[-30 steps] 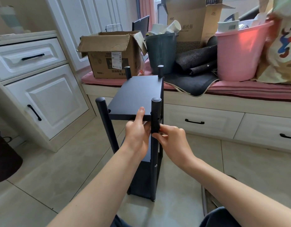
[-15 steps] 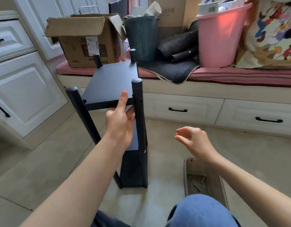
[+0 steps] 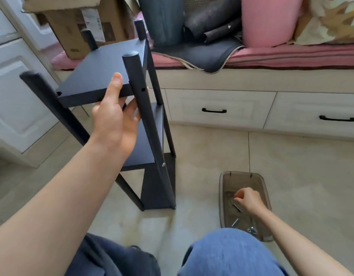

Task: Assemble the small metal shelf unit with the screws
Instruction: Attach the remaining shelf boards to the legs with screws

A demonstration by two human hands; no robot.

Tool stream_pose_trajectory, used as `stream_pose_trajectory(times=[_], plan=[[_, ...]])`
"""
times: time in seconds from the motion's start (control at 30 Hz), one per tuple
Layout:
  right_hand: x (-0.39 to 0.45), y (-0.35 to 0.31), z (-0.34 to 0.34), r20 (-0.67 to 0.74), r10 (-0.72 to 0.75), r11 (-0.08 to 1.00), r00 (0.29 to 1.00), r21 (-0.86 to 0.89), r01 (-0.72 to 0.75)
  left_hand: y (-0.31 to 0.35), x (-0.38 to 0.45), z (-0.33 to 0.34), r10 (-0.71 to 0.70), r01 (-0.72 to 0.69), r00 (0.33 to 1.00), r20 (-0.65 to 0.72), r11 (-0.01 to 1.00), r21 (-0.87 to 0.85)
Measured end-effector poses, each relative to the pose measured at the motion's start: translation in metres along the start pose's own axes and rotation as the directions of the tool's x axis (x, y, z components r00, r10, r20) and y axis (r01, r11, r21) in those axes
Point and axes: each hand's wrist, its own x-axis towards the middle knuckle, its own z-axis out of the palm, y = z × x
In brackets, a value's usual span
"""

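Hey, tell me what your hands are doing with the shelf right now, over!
Left hand gripping top shelf board, steadying shelf unit. Right hand down in brown tray, fingers curled at a screw. Nothing blocking.

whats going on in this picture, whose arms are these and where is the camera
There is no machine here: these are a person's two bare arms, seen from a camera worn on their head, looking down. They sit on a tiled floor putting together a small black shelf unit. The left hand grips the front edge of the top shelf, thumb on top, next to a post with empty screw holes. The right hand reaches into a small brown tray on the floor that holds loose screws; its fingers are curled, but what they hold is hard to tell. Behind is a bench with boxes and a pink bucket.
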Motion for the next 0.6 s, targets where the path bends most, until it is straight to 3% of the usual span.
stream_pose_trajectory(times=[0.3,0.4,0.6], plan=[[0.038,0.027,0.055,0.073,0.084,0.99,0.994,-0.119,-0.075,-0.002,0.001,0.002,0.041,-0.041,0.999,-0.019,0.999,0.033],[0.047,0.039,0.064,0.025,0.144,0.989,0.989,-0.021,-0.144,-0.003,0.0,0.004,0.048,-0.047,0.998,-0.033,0.998,0.033],[0.045,0.032,0.068,-0.016,0.13,0.99,0.991,0.051,-0.13,-0.006,0.0,0.005,0.085,-0.084,0.996,-0.008,0.992,0.091]])
